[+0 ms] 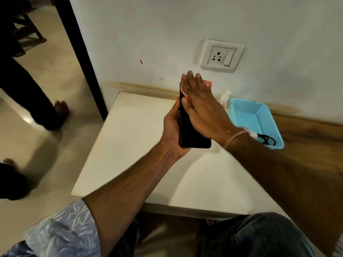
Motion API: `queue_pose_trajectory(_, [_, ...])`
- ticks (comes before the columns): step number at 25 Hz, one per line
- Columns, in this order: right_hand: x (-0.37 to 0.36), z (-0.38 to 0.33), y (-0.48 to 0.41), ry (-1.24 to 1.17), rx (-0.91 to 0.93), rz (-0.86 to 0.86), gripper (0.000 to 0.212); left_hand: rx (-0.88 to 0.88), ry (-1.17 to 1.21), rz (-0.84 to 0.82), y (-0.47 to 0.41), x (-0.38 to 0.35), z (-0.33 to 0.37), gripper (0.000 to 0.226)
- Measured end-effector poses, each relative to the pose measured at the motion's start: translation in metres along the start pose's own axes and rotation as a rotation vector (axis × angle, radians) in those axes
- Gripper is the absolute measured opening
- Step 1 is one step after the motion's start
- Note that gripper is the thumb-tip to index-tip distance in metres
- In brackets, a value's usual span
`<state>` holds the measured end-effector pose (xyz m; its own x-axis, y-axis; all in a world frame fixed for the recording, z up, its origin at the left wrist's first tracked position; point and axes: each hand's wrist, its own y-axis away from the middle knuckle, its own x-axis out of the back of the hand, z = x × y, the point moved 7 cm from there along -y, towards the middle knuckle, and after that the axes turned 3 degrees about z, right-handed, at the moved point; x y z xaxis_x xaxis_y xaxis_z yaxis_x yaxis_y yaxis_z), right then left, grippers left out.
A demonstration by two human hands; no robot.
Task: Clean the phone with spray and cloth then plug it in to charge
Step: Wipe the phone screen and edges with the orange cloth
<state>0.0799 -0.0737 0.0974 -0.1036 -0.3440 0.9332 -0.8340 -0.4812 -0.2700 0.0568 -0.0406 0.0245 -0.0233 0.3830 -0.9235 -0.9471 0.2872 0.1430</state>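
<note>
Above the table's [130,145] far edge, the left hand [171,127] curls round the black phone [193,134]; the right hand [204,108], held flat with straight fingers, presses a pink cloth [208,83] against it.

Wall [148,25]: off-white, scuffed, filling the upper centre and right; a brownish stain band [141,87] runs just above the table.
Door frame [81,52]: dark, upper left, at the wall's edge.
Floor [55,75]: pale glossy tiles, left side.
Table [130,136]: white top, centre, against the wall.
Wood-grain panel [306,145]: right edge.
</note>
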Motion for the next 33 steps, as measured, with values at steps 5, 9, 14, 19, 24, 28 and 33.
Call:
queue_pose_trajectory(5, [-0.016, -0.023, 0.073, -0.038, 0.088, -0.050, 0.055, 0.062, -0.104, -0.019, 0.000, 0.003, -0.002, 0.067])
queue_pose_trajectory(9, [-0.026, -0.034, 0.120, 0.098, 0.120, -0.061, 0.056, 0.127, -0.120, -0.048, 0.002, 0.002, -0.003, 0.074])
queue_pose_trajectory(14, [-0.023, -0.034, 0.117, 0.118, 0.163, -0.080, 0.055, 0.089, -0.063, -0.053, -0.002, 0.002, 0.003, 0.074])
queue_pose_trajectory(19, [-0.012, -0.019, 0.052, 0.055, 0.035, -0.008, 0.056, 0.059, 0.007, -0.080, -0.008, -0.003, 0.000, 0.060])
queue_pose_trajectory(24, [-0.008, 0.003, -0.014, 0.064, -0.075, -0.032, 0.056, -0.008, 0.067, -0.100, -0.010, -0.001, 0.002, 0.053])
queue_pose_trajectory(28, [-0.008, -0.002, -0.021, 0.064, -0.067, 0.002, 0.055, -0.022, 0.094, -0.094, -0.011, -0.002, 0.004, 0.052])
queue_pose_trajectory(33, [-0.010, -0.012, 0.014, 0.069, -0.032, 0.004, 0.056, -0.059, 0.082, -0.053, -0.009, 0.003, 0.004, 0.048])
